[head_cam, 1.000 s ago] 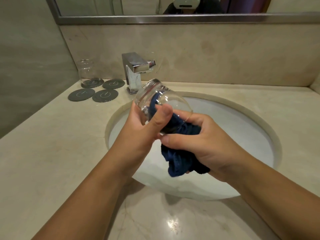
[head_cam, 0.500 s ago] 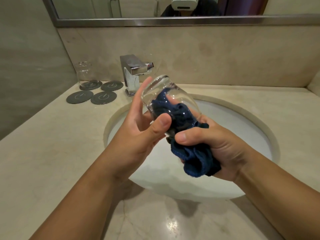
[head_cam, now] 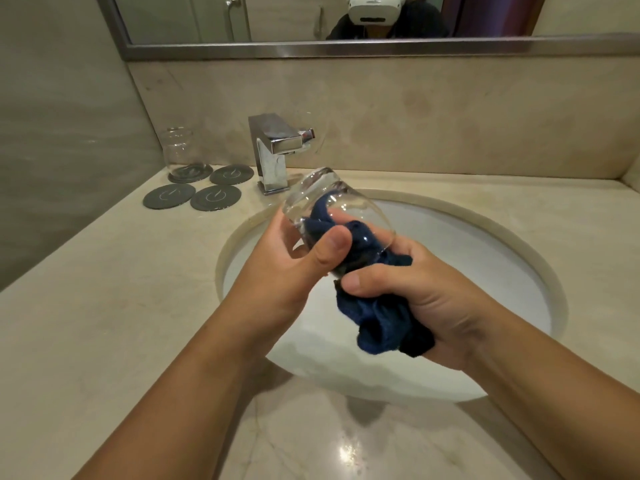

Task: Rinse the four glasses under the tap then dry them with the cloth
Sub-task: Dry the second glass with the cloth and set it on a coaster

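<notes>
Left hand: grips the clear glass tumbler, thumb laid across its near side, fingers round the far side.
Right hand: clenches the bunched dark blue cloth, thumb on top, pressed up against the tumbler's mouth; fingers past the thumb hidden by cloth and glass.
Clear glass tumbler: held in the air over the white oval basin; tilted, thick base up and toward the back-left, mouth down toward the right hand.
Dark blue cloth: partly stuffed inside the tumbler and reaching well up toward its base; the rest spills from the mouth as a wad under the right palm.
Second clear glass: stands upright on the rearmost coaster in the back-left corner of the beige marble worktop, well apart from the left hand.
Round grey coasters: four, in a tight cluster near the back-left corner, just left of the tap.
Chrome square tap: sits at the back edge of the worktop behind the basin, spout pointing toward the basin.
Steel-framed mirror: runs along the wall above the back edge; reflects a white headset.
</notes>
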Tool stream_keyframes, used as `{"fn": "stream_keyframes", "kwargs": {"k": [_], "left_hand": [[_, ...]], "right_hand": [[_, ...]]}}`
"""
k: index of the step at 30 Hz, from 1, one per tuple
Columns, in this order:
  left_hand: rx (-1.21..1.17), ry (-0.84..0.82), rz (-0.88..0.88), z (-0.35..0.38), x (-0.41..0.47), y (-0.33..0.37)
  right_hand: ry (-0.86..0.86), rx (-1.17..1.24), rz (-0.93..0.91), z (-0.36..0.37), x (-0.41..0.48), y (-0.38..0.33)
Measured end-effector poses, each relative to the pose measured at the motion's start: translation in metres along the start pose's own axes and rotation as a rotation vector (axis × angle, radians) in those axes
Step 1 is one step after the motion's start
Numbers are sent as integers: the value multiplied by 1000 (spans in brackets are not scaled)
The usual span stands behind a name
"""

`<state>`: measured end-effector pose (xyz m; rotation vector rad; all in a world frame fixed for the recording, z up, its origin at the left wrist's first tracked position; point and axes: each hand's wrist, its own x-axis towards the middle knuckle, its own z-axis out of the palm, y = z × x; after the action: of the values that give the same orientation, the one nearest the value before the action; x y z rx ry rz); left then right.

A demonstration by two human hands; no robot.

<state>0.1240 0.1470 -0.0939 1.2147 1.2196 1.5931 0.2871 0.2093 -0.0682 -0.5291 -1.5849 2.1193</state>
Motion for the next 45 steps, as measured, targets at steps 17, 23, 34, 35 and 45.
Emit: {"fn": "stream_keyframes", "kwargs": {"k": [17,23,34,35,45], "left_hand": [[41,53,-42,2,3,-7],[15,-41,-9,0,1,-3],[60,43,-29,4,2,-6],[50,34,-12,3,2,-5],[-25,-25,-88,5,-2,-5]], "right_hand": [[101,-138,-53,3,2,2],[26,120,-19,-5,0,-3],[71,-124,-52,1,1,1],[47,-66,-35,-1,1,-1],[66,-73,-52,-4,1,0]]}}
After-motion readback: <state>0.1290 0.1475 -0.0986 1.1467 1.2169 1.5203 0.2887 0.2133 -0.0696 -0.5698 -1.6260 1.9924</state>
